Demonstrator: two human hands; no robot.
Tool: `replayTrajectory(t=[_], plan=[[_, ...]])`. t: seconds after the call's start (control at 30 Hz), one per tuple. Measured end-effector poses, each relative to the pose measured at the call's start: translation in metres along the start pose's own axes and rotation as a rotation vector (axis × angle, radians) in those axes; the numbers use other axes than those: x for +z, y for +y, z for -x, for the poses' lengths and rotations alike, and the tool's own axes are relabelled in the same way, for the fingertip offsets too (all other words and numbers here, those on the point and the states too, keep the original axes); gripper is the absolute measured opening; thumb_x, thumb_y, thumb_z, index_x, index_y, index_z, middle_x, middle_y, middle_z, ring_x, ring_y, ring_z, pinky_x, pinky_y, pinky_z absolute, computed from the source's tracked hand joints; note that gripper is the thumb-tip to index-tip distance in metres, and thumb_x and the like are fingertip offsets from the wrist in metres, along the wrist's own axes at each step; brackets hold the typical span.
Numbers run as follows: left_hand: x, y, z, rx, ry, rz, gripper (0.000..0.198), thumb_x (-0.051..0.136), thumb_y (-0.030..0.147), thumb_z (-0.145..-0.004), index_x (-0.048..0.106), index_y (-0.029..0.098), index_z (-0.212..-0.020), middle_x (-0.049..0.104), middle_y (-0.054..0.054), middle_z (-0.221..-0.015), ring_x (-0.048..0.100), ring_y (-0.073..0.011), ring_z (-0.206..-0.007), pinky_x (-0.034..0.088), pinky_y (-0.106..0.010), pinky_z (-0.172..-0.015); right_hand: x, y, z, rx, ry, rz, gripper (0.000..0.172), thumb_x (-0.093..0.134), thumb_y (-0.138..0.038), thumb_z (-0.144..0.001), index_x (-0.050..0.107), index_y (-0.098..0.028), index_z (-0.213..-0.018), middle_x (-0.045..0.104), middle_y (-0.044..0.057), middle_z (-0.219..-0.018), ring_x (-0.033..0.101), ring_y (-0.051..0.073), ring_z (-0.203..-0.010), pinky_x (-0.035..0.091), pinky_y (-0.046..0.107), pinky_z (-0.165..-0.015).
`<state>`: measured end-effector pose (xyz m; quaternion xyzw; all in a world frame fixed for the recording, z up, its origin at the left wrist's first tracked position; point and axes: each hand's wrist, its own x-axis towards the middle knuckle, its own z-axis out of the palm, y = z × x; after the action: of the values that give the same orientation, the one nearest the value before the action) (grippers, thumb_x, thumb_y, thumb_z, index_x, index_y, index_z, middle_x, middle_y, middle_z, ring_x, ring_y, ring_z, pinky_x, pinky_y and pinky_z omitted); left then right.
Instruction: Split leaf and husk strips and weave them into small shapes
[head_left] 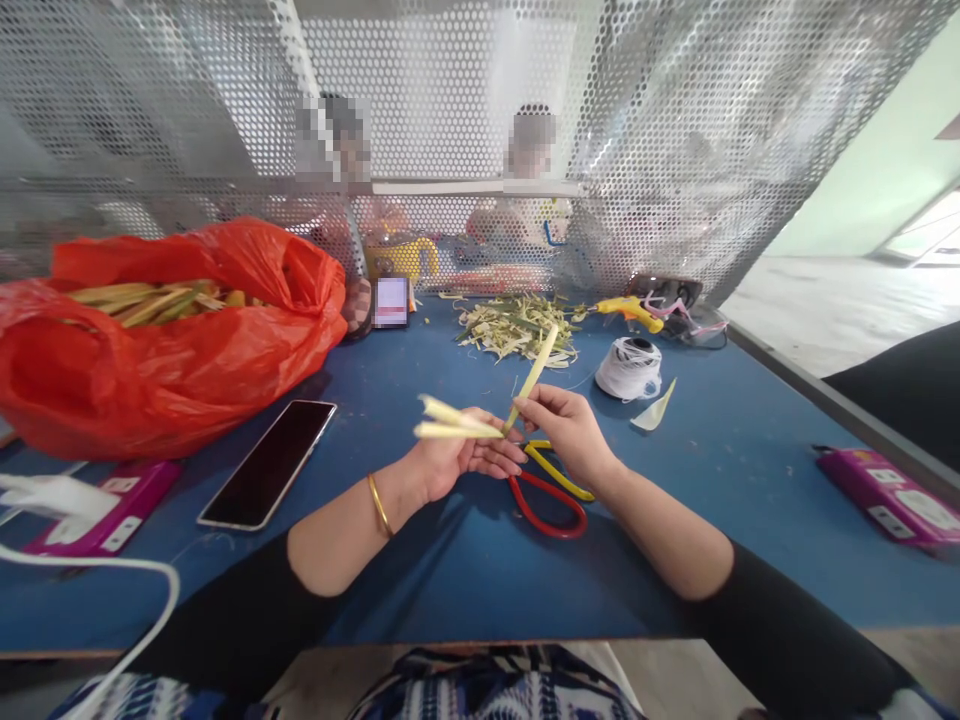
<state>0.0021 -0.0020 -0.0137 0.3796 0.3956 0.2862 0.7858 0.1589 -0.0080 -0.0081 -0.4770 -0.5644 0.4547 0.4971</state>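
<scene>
My left hand (457, 462), with a gold bangle on the wrist, is closed around a folded pale yellow leaf strip (450, 420) whose ends stick out to the left. My right hand (566, 425) pinches another long leaf strip (536, 370) that rises up and away from my fingers. Both hands meet above the blue table (420, 570). Scissors with red and yellow handles (551, 490) lie on the table directly under my hands.
A red plastic bag of leaves (165, 340) fills the left. A black phone (270, 462) lies beside it. A pile of leaf scraps (517, 330), a white thread spool (631, 368), a yellow glue gun (631, 310) and pink boxes (892, 498) are around. Other people sit behind the perforated screen (480, 120).
</scene>
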Motion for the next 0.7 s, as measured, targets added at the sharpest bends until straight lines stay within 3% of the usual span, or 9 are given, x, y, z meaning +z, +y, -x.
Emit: replayTrajectory(t=[0.2, 0.27, 0.33, 0.47, 0.57, 0.7], plan=[[0.002, -0.002, 0.003, 0.02, -0.01, -0.089, 0.016, 0.062, 0.022, -0.081, 0.068, 0.009, -0.074, 0.072, -0.01, -0.064, 0.067, -0.0141, -0.052, 0.052, -0.02, -0.051, -0.001, 0.012, -0.002, 0.098, -0.006, 0.126, 0.036, 0.062, -0.046, -0.072, 0.05, -0.019, -0.051, 0.045, -0.005, -0.046, 0.039, 0.009, -0.047, 0.033, 0.025, -0.049], [0.003, -0.003, 0.004, 0.019, 0.034, -0.076, 0.016, 0.06, 0.019, -0.082, 0.068, 0.009, -0.073, 0.072, -0.01, -0.063, 0.065, -0.0126, -0.05, 0.051, -0.019, -0.049, -0.003, 0.011, 0.0, -0.001, 0.075, 0.264, 0.033, 0.061, -0.043, -0.076, 0.053, -0.019, -0.054, 0.046, -0.004, -0.049, 0.039, 0.01, -0.049, 0.033, 0.025, -0.05], [0.002, -0.003, 0.003, 0.02, 0.078, -0.041, 0.017, 0.056, 0.017, -0.083, 0.069, 0.009, -0.073, 0.072, -0.01, -0.063, 0.064, -0.0123, -0.049, 0.051, -0.019, -0.048, -0.004, 0.007, 0.003, -0.201, 0.115, 0.362, 0.024, 0.061, -0.037, -0.079, 0.059, -0.018, -0.064, 0.052, -0.002, -0.058, 0.045, 0.012, -0.055, 0.037, 0.026, -0.055], [0.001, -0.007, -0.001, 0.05, 0.146, 0.015, 0.014, 0.058, 0.013, -0.08, 0.068, 0.009, -0.072, 0.07, -0.008, -0.06, 0.064, -0.013, -0.048, 0.05, -0.02, -0.046, 0.0, -0.002, 0.013, -0.542, -0.13, 0.417, 0.015, 0.063, -0.03, -0.084, 0.067, -0.018, -0.09, 0.062, 0.004, -0.083, 0.056, 0.014, -0.074, 0.044, 0.027, -0.07], [0.003, -0.009, -0.001, 0.077, 0.153, 0.024, 0.018, 0.055, 0.01, -0.08, 0.067, 0.009, -0.066, 0.067, -0.006, -0.053, 0.061, -0.012, -0.043, 0.05, -0.019, -0.044, 0.004, -0.002, 0.017, -0.603, -0.22, 0.48, 0.013, 0.058, -0.028, -0.088, 0.067, -0.019, -0.092, 0.063, 0.004, -0.085, 0.058, 0.015, -0.077, 0.045, 0.027, -0.072], [0.003, -0.008, -0.001, 0.051, 0.136, 0.068, 0.026, 0.051, 0.014, -0.086, 0.068, 0.009, -0.067, 0.068, -0.008, -0.055, 0.065, -0.0141, -0.048, 0.05, -0.019, -0.044, 0.005, 0.001, 0.016, -0.55, -0.138, 0.435, 0.016, 0.057, -0.027, -0.088, 0.064, -0.021, -0.075, 0.06, 0.002, -0.075, 0.056, 0.014, -0.071, 0.044, 0.026, -0.067]])
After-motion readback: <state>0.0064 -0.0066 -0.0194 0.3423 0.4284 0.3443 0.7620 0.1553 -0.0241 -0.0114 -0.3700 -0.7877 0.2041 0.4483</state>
